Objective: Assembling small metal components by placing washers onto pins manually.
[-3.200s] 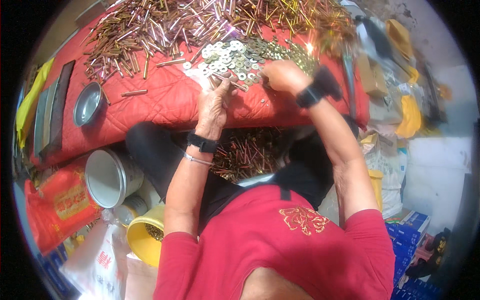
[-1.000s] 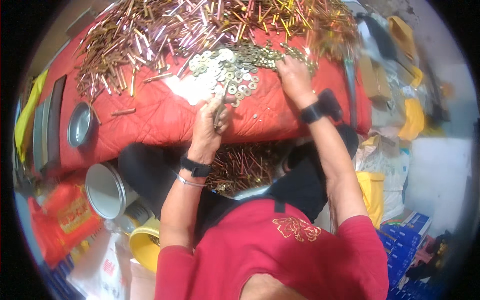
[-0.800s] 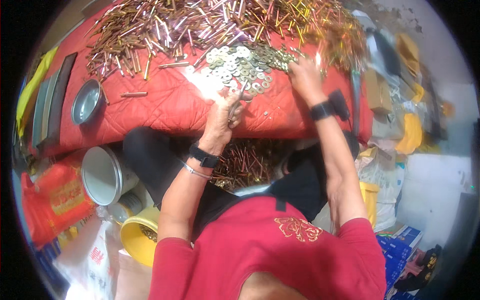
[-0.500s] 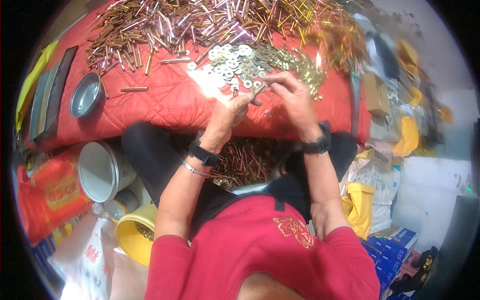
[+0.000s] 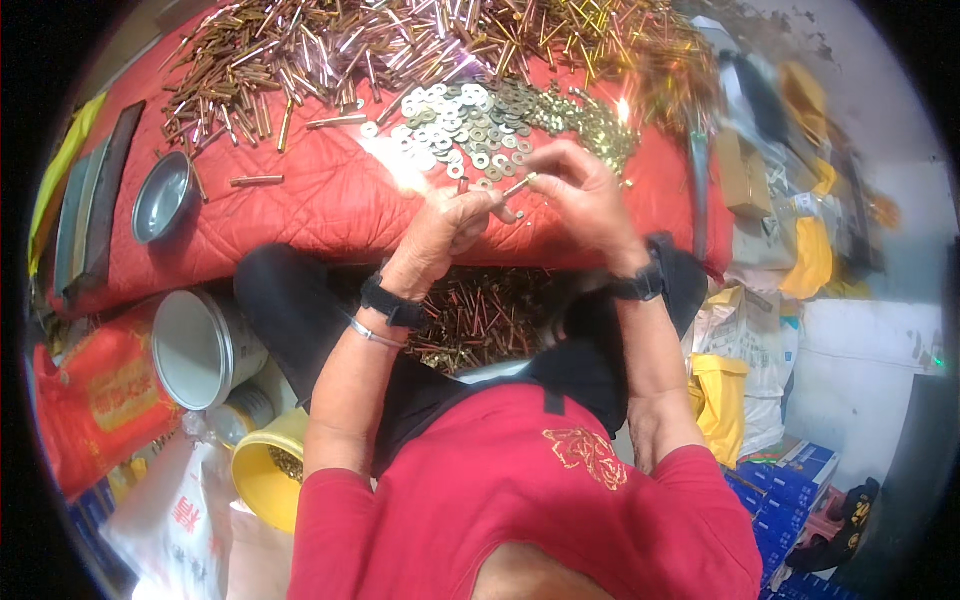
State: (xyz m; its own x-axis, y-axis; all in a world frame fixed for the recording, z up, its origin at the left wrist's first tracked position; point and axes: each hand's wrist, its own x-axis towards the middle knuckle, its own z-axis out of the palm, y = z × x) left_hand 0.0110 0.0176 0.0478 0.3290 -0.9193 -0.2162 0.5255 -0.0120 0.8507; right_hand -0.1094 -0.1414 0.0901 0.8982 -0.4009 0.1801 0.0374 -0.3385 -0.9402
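Observation:
My left hand [image 5: 457, 222] is closed around slender metal bolts over the near edge of the red quilted cover. One bolt [image 5: 518, 187] points out toward my right hand, and the end of a second, coppery one [image 5: 463, 185] sticks up by the thumb. My right hand [image 5: 585, 200] pinches the outer end of the first bolt between thumb and forefinger. A small brassy piece shows at those fingertips, too small to make out. Just beyond my hands lie a heap of flat washers [image 5: 440, 125] and, to its right, a heap of small golden nuts [image 5: 590, 130].
A large pile of bolts [image 5: 400, 45] covers the far side of the red quilted cover [image 5: 300, 215]. A metal bowl [image 5: 165, 198] stands at left near a single bolt [image 5: 257, 181]. More bolts [image 5: 475, 320] lie between my knees. A yellow bucket [image 5: 262, 480] sits lower left.
My right hand's fingertips have come down onto the end of the bolt held in my left hand. The whole view has shifted slightly.

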